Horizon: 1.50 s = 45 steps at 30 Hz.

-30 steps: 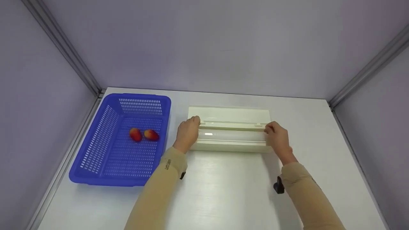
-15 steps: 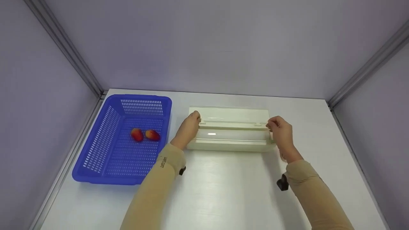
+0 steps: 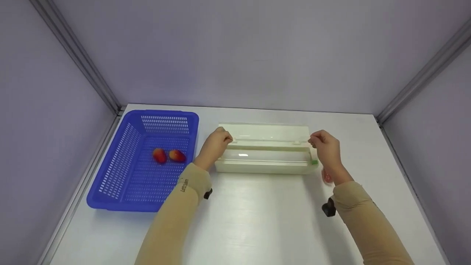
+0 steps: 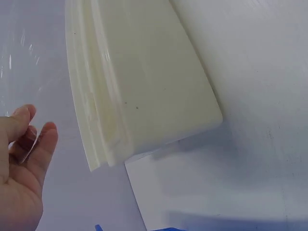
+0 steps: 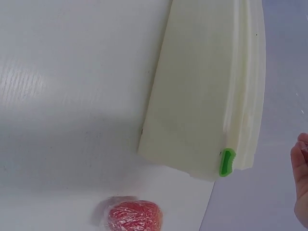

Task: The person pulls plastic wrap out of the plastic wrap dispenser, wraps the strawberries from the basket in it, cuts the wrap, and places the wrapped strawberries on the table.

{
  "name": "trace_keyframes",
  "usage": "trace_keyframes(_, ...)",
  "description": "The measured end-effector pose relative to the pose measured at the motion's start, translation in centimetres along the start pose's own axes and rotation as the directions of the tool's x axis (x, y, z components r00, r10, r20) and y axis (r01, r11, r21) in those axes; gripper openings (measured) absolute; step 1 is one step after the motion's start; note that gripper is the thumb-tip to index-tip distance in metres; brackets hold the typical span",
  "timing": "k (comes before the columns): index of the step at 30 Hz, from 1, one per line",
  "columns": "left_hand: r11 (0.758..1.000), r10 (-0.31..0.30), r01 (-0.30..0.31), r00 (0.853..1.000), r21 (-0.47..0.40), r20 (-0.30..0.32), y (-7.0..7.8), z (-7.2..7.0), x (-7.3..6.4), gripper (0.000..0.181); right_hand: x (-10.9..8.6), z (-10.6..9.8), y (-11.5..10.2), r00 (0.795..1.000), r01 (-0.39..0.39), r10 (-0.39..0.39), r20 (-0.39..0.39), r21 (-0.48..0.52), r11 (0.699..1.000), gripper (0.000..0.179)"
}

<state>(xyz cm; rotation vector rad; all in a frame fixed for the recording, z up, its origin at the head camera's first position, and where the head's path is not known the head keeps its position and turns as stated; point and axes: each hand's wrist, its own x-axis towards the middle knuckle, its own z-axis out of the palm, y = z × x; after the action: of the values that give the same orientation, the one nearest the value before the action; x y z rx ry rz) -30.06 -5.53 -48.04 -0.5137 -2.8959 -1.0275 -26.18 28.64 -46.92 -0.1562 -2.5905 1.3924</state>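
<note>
A cream cling film dispenser [image 3: 265, 168] stands on the table with its lid raised at the back and a shiny roll of film [image 3: 268, 155] inside. At its left end, my left hand [image 3: 214, 147] pinches the clear cling film [image 4: 26, 57], which shows by its glints in the left wrist view. My right hand [image 3: 326, 149] pinches the film past the right end; its fingers [image 5: 299, 159] are partly cut off in the right wrist view. A green slider [image 5: 227, 162] sits on the dispenser's right end. Nearby lies a red fruit wrapped in film [image 5: 134, 216], partly behind my right wrist.
Left of the dispenser stands a blue perforated basket [image 3: 92, 195]. Two red-yellow fruits [image 3: 159, 156] lie in it, close together near its right side. Grey walls [image 3: 257, 55] enclose the white table [image 3: 257, 221] at the back and sides.
Both hands have moved up and away from the dispenser's front, the right one also a little to the right. The green slider and the wrapped fruit have come into sight.
</note>
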Motion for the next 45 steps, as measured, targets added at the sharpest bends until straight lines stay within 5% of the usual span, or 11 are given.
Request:
trace_keyframes(9, 0.999, 0.050, -0.044, 0.979, 0.031, -0.198, 1.8, -1.3, 0.4, 0.014, 0.0, -1.1, -1.6, 1.000, -0.004, 0.006, -0.031, 0.075, 0.997, 0.020)
trace_keyframes(16, 0.998, 0.067, -0.067, 0.970, 0.011, -0.235, 2.5, -2.5, 0.8, 0.015, -1.1, -2.1, -5.0, 0.998, 0.026, -0.021, -0.057, 0.089, 0.996, 0.018)
trace_keyframes(27, 0.996, 0.065, -0.079, 0.960, -0.042, -0.272, 3.8, -4.5, 1.1, 0.016, 0.4, -2.9, -4.4, 0.991, 0.097, -0.090, -0.104, 0.070, 0.993, 0.020)
trace_keyframes(38, 0.991, 0.094, -0.121, 0.928, -0.053, -0.361, 5.6, -6.3, 1.5, 0.016, -0.6, -4.6, -9.2, 0.974, 0.161, -0.134, -0.183, 0.142, 0.977, 0.014)
trace_keyframes(45, 0.988, 0.090, -0.131, 0.917, -0.080, -0.389, 6.6, -7.1, 1.4, 0.016, -0.5, -5.3, -10.2, 0.961, 0.210, -0.167, -0.222, 0.186, 0.960, 0.016)
